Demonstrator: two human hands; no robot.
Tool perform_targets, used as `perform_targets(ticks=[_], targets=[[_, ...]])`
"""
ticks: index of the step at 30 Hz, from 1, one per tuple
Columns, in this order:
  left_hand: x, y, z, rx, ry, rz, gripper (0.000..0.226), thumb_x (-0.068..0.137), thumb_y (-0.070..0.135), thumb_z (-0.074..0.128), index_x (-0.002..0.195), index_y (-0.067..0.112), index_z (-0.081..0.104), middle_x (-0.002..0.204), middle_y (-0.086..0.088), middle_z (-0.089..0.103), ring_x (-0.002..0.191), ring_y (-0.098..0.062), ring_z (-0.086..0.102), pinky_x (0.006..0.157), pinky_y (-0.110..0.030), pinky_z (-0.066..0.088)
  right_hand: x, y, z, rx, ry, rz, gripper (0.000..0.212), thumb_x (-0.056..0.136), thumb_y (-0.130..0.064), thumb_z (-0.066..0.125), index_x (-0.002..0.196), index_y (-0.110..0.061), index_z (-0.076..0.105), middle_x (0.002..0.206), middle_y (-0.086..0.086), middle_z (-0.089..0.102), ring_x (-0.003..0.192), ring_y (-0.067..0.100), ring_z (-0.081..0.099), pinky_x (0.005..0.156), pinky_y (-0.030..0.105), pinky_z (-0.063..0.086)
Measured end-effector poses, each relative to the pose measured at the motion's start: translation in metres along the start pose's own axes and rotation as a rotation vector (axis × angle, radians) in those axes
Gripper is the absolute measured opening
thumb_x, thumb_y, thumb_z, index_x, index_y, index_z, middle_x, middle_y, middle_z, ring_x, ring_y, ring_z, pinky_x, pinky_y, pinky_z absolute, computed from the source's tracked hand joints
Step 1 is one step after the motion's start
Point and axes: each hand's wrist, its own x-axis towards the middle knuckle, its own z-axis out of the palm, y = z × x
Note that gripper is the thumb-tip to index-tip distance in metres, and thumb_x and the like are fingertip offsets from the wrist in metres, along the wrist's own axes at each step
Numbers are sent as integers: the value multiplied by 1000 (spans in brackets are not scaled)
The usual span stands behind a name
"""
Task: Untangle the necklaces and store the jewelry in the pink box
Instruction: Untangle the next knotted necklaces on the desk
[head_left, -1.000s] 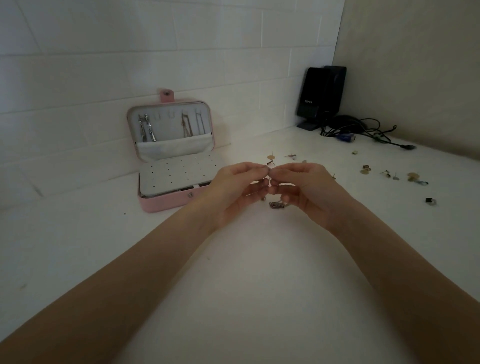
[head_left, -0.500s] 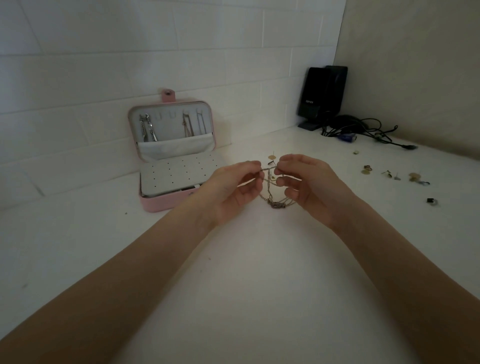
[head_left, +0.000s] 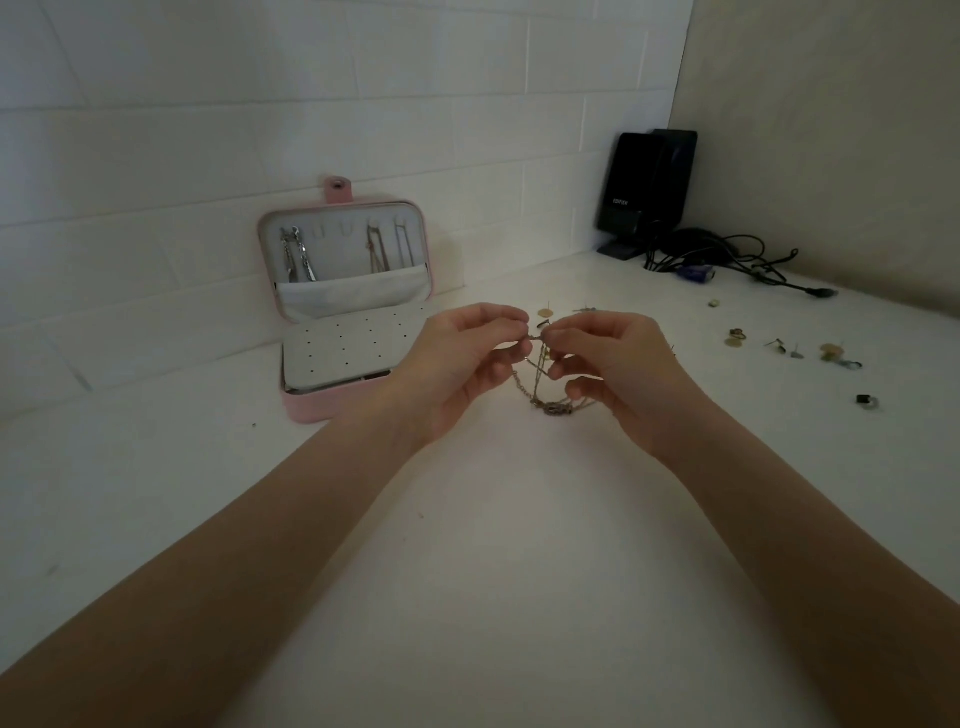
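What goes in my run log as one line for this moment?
left hand: pinches tangled metal necklace chain | right hand: pinches it | pink jewelry box: open

head-worn view, facing forward-down, close overhead

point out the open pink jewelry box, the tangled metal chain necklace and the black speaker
open pink jewelry box (head_left: 332, 406), head view, front wall of the base
tangled metal chain necklace (head_left: 555, 409), head view, knotted clump hanging lowest
black speaker (head_left: 636, 179), head view, front face
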Motion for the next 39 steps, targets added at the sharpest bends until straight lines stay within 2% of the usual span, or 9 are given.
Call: perform_targets(ticks=[3,7,13,17,24,27,32,36,39], targets=[[0,0,0,39,13,14,12,87,0,59,80,9,63,72,0,61,55,-6,59,41,-12,38,0,-1,-2,37,-48,32,4,85,-3,62,85,-2,66,67,6,56,50,10,57,43,18,42],[-1,2,-2,112,0,35,13,88,3,59,80,13,63,72,2,61,55,-5,58,39,-12,36,-1,0,-4,-34,-180,76,13,84,-7,64,95,-1,69,67,1,58,55,9,55,46,17,43],[0,0,-2,135,-10,58,13,89,1,56,80,9,62,63,0,58,58,-9,52,44,-12,40,1,0,-2,-43,-68,13,6,84,-1,63,87,0,68,72,7,62,55,8,59,47,16,45],[2,0,-2,94,9,13,12,87,-1,58,79,8,60,67,-2,57,56,-8,55,45,-13,41,1,0,-2,26,-29,-7,5,85,3,59,86,3,65,78,14,64,58,15,60,47,15,46],[-2,-1,1,115,-133,-132,7,83,0,63,84,7,62,72,-3,62,58,-7,54,46,-10,41,2,0,-5,82,-38,-27,9,88,3,56,83,2,63,70,10,66,56,10,65,51,15,49],[-1,-3,2,174,-74,-91,11,85,-3,58,85,8,59,69,-4,55,55,-7,49,42,-12,36,2,0,-4,22,-51,-59,8,87,3,57,82,2,64,69,11,64,54,10,63,53,15,51],[1,-9,-1,550,25,145,18,88,6,57,80,20,63,71,5,55,57,-1,51,50,-9,42,3,0,-5,-76,-53,-61,6,86,1,59,85,2,65,69,9,62,52,9,60,51,15,48],[3,-9,-1,586,27,193,16,87,11,61,79,24,65,73,8,54,60,-6,47,51,-12,40,5,3,-6,-264,19,-96,7,85,-3,62,80,-3,68,59,4,56,46,5,51,48,15,42],[3,-10,-1,622,22,224,14,86,14,64,80,25,68,71,8,53,58,-8,46,54,-15,39,6,5,-7,-350,44,-122,6,83,-7,64,82,-4,70,57,3,54,47,6,47,53,19,39]])
